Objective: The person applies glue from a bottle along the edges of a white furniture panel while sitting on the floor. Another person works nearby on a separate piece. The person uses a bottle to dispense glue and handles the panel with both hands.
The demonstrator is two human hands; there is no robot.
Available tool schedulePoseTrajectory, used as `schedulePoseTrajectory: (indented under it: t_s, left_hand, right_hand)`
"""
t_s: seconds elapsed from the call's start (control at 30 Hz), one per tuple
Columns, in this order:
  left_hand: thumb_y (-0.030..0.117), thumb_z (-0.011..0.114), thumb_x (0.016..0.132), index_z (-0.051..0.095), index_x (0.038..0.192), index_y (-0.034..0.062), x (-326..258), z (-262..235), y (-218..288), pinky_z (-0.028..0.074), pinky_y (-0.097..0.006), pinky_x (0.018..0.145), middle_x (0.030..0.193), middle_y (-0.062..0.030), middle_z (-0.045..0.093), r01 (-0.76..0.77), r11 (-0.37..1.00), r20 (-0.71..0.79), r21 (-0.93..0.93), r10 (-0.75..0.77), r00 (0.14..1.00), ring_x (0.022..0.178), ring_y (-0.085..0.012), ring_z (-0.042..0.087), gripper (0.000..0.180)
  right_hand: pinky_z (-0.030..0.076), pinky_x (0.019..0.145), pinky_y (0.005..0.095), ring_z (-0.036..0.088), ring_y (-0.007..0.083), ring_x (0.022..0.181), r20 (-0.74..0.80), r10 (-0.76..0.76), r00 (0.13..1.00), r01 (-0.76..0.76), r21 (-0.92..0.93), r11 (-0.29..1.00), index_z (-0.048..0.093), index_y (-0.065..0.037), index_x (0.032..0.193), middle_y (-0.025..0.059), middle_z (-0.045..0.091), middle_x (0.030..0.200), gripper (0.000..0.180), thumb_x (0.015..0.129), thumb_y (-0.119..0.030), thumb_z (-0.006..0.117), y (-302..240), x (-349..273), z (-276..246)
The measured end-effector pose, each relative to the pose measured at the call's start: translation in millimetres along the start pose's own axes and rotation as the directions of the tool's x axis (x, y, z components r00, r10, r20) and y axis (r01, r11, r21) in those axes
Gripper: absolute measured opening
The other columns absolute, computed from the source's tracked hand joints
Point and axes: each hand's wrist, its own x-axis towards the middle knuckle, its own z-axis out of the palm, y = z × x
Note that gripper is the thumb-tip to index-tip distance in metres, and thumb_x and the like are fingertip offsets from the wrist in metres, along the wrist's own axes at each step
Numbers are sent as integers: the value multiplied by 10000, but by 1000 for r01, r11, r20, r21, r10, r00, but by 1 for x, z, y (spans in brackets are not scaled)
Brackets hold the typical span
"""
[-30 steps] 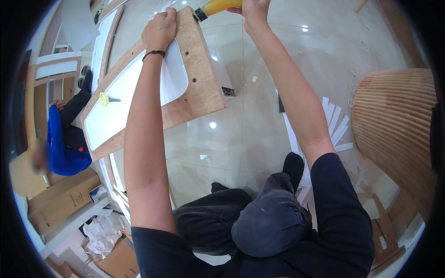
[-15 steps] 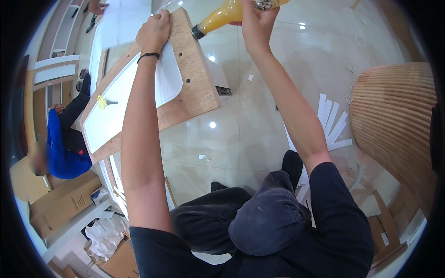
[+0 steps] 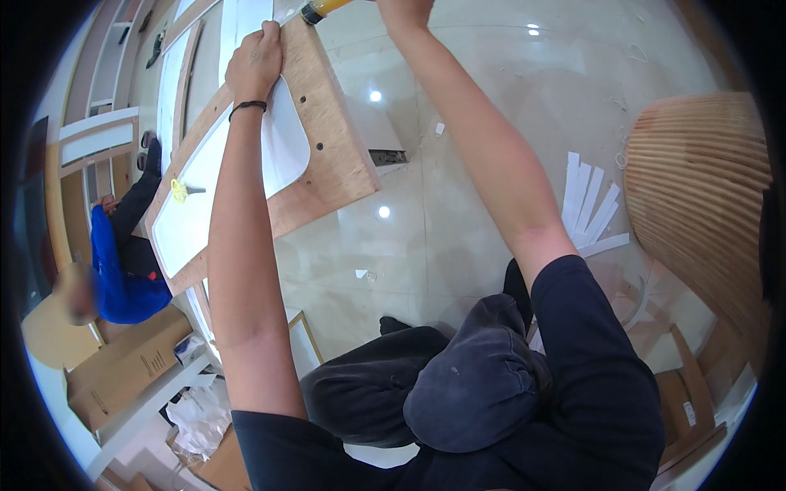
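Note:
My left hand (image 3: pixel 255 67) has its fingers bent over the far end of a wooden panel (image 3: pixel 336 168). This panel has a rounded white inset (image 3: pixel 286 135) and a few dark holes near its right side. A small tool with a yellow looped handle (image 3: pixel 178 191) lies on the white part. At the top edge, my right hand (image 3: pixel 407 11) is partly cut off, and its fingers are out of sight. It holds a bottle (image 3: pixel 330 5) of yellow-orange liquid, tilted so that the black cap is at the panel's far right corner. Whether the cap touches the wood, I cannot tell.
A person in blue (image 3: pixel 131 282) sits at the left. White strips (image 3: pixel 591 200) lie on the tiled floor near a ribbed wooden piece (image 3: pixel 696 164). Cardboard boxes (image 3: pixel 131 368) and crumpled white plastic (image 3: pixel 201 421) are at lower left. White frames (image 3: pixel 98 139) stand beyond.
My right hand and the bottle have moved left and farther away, partly out of view. The white sheet at the upper left and the other person's hand beside it are gone from there.

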Motion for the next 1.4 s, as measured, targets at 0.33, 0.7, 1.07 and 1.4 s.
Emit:
schedulePoseTrajectory:
  t_s: [0.33,0.7,1.07,1.4]
  left_hand:
    - [260,468,1016,630,1032,82,5,26,-31,541,-535,719,920,-211,703,-416,873,-201,256,469,860,852,-418,686,241]
    - [237,483,997,599,1057,111,9,33,-38,530,-536,739,922,-182,668,-411,868,-196,280,471,860,854,-409,670,181]
    - [223,453,1003,591,1080,90,5,20,-23,522,-534,782,947,-176,654,-373,885,-104,278,413,905,895,-400,659,207]
    - [522,297,990,760,1072,124,-2,2,0,522,-480,923,1112,-190,747,-92,995,-65,30,94,994,1057,-432,683,616]
  right_hand:
    - [647,549,394,726,229,810,241,234,942,-297,274,915,494,-15,1236,145,676,1044,476,941,-308,727,14,8,-10]
    - [642,540,388,722,227,806,131,152,980,-187,322,928,447,10,1254,173,663,1082,519,947,-297,731,17,9,-1]
    - [569,810,304,651,186,1013,203,-160,966,92,306,947,364,24,1377,129,597,1164,559,1005,-241,687,-25,-32,-56]
    - [545,843,324,661,248,985,109,77,991,-94,166,982,366,45,1344,200,638,1127,685,956,-382,736,-7,-11,-12]
